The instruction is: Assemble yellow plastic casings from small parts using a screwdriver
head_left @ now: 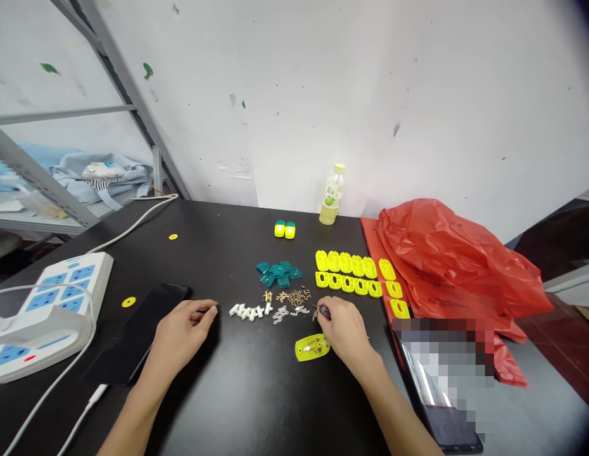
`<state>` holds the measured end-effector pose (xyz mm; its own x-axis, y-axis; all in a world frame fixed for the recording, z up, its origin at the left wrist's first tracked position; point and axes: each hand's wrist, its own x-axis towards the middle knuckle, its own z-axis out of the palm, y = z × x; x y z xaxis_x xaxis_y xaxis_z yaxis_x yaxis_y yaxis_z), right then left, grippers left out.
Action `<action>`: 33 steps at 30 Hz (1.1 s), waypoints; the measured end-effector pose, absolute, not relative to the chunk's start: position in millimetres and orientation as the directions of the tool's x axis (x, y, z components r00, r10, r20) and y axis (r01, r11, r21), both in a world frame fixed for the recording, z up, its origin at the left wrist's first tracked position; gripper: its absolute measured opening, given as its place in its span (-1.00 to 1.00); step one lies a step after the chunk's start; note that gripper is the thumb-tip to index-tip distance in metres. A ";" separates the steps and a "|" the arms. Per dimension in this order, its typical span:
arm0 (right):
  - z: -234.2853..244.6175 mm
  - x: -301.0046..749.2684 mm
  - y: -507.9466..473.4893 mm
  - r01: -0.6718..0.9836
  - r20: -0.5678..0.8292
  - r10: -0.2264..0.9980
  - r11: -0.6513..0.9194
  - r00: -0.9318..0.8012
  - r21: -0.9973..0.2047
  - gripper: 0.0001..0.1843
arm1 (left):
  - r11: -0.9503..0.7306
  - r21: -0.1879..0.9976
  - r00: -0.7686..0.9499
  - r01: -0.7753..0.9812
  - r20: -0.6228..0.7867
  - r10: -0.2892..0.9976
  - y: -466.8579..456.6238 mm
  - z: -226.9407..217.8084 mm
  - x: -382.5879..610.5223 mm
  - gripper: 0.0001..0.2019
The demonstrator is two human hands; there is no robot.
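Observation:
My left hand [187, 326] rests on the black table beside a dark phone, its fingers curled in a pinch; whatever is in them is too small to make out. In my right hand [344, 329] is what looks like a screwdriver, its dark rounded handle [325, 311] showing past the fingers. Those fingertips are down at some thin metal pins [314, 311]. Just below them lies a yellow plastic shell [311, 348] with small metal parts inside. Between the hands are white plastic pieces [251, 312], clear small pieces [280, 314], brass parts [299, 296] and dark green covers [277, 272].
Yellow shells [345, 262] and yellow frames [348, 284] line up at right, beside red plastic bags [446, 253]. Two green-and-yellow pieces [285, 229] and a bottle [331, 196] stand behind. A power strip [102, 272], phone [156, 304], cables and yellow discs [128, 302] are left; another phone [451, 427] lies right.

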<state>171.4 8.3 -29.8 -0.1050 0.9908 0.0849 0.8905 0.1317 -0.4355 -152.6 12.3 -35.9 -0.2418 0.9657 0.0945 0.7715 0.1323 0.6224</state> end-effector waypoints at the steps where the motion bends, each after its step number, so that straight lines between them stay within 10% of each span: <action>1: -29.2 171.7 9.6 0.898 0.072 0.992 0.125 -0.104 -0.421 -0.80 | 0.106 0.612 -0.210 0.784 0.100 0.973 12.3 -35.1 -151.1 -0.70; 33: -22.3 168.6 9.6 0.929 -0.044 0.992 0.094 -0.117 -0.357 -0.63 | -0.092 0.568 -0.065 0.818 0.250 0.966 3.0 -51.4 -142.9 -0.67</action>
